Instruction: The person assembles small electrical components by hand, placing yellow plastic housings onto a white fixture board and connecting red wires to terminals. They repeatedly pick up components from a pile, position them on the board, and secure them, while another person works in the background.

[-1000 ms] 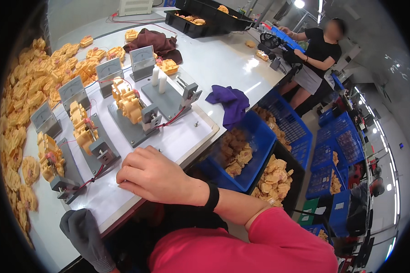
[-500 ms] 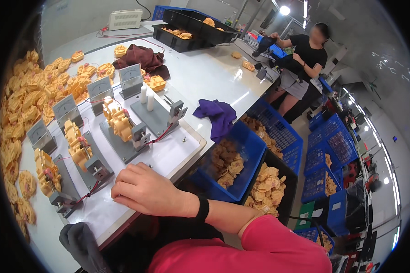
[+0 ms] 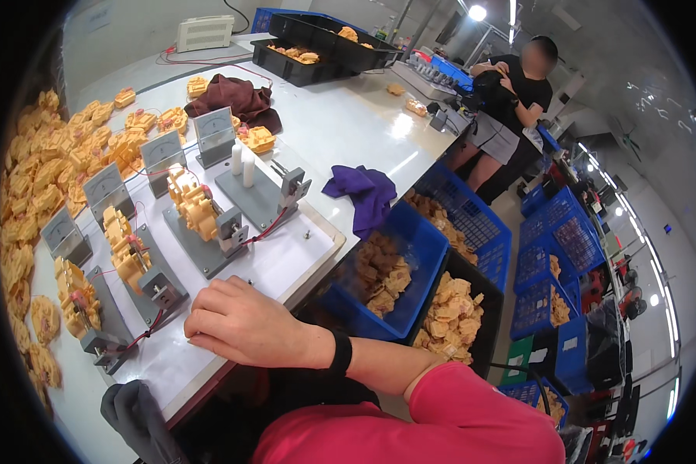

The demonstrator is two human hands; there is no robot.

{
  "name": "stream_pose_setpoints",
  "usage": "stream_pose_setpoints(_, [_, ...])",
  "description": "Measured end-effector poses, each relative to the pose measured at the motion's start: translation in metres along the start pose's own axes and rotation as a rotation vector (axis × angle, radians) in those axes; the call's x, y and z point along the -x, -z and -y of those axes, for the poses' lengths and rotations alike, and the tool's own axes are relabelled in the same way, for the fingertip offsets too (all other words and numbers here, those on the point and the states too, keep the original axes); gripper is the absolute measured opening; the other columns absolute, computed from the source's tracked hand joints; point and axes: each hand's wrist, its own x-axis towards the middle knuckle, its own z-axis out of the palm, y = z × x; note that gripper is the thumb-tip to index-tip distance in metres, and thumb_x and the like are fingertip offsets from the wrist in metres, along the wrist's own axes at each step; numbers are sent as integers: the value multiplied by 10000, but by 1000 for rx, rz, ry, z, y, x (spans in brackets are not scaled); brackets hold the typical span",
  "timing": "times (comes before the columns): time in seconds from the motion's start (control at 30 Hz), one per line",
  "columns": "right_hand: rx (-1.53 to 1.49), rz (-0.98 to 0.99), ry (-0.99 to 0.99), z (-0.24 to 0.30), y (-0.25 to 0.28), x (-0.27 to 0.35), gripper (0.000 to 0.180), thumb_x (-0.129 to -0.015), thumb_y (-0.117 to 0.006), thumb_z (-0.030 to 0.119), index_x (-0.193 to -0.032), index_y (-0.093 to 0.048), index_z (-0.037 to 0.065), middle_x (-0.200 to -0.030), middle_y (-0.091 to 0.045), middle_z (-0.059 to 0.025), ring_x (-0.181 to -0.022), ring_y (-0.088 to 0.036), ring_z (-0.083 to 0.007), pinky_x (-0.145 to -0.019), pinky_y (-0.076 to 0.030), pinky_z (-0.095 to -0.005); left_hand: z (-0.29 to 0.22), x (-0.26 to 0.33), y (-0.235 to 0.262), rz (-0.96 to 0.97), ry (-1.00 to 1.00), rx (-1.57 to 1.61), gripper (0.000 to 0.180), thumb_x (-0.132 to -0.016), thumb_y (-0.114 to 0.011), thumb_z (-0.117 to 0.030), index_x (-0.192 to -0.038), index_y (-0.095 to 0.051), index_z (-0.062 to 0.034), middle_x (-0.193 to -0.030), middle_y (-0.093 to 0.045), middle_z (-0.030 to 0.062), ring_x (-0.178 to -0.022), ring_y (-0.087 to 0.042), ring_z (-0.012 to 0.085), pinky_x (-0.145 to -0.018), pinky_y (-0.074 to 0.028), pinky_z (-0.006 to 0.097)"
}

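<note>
My right hand (image 3: 243, 325) rests with curled fingers on the front edge of a white-topped board (image 3: 286, 255). Its fingertips are turned under, so anything in them is hidden. Just beyond stand grey test fixtures; a yellow coil-like part (image 3: 193, 203) sits upright in one, a second yellow part (image 3: 124, 249) in another, and a third yellow part (image 3: 76, 294) at the near left. The fixture (image 3: 251, 189) with two white posts carries no yellow part. Small panel meters (image 3: 107, 188) stand behind them. My left hand does not show; dark grey fabric (image 3: 135, 414) lies at the near-left corner.
Loose yellow parts (image 3: 46, 158) heap along the left. A brown cloth (image 3: 228, 100), a purple cloth (image 3: 361, 193) and black trays (image 3: 309, 66) lie on the table. Blue crates (image 3: 417, 240) of parts stand right; a co-worker (image 3: 510, 97) stands beyond.
My right hand stays in the same pose on the board's edge. The whole view shifts slightly. The co-worker's raised arm has come down toward the chest.
</note>
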Motion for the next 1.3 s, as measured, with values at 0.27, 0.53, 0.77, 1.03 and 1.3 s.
stream_pose_setpoints(0.27, [15, -12, 5, -2, 3, 1, 112, -886, -714, 170, -914, -623, 110, -907, -538, -27, -887, -549, -240, -774, -428, -370, 0, -2, -4, -8, -32, 23, 126, -969, -599, -86, -1052, -617, 7, -1145, -528, 112, -1090, -522, 234, -953, -426, 351])
stream_pose_setpoints(0.53, [-35, 47, 12, -7, -5, -8, 121, -831, -739, 104, -916, -655, 88, -890, -585, -76, -867, -578, -289, -783, -453, -387, -15, 8, -5, -65, 91, 83, 153, -908, -652, 17, -1055, -612, -2, -1146, -517, 120, -1088, -545, 267, -942, -456, 352])
stream_pose_setpoints(0.77, [6, 110, -87, 9, 2, -6, 121, -822, -759, 89, -924, -693, 86, -884, -616, -62, -844, -581, -273, -771, -438, -384, -39, -5, 5, -79, -132, -176, 129, -819, -770, -149, -943, -733, -147, -926, -640, 42, -968, -554, 280, -901, -420, 402])
stream_pose_setpoints(1.03, [33, 114, -90, 7, 1, -8, 124, -825, -759, 81, -934, -701, 90, -889, -615, -52, -847, -568, -256, -769, -428, -366, -41, -5, 5, -50, -102, -179, 136, -806, -768, -85, -935, -733, -106, -947, -625, 66, -1015, -532, 262, -885, -466, 373])
stream_pose_setpoints(1.3, [42, 120, -101, 7, 0, -8, 121, -828, -753, 73, -936, -702, 86, -881, -608, -55, -837, -556, -257, -768, -426, -364, -38, -7, 3, -76, -97, -162, 121, -837, -767, -210, -950, -752, -169, -931, -666, 30, -955, -570, 256, -900, -423, 380])
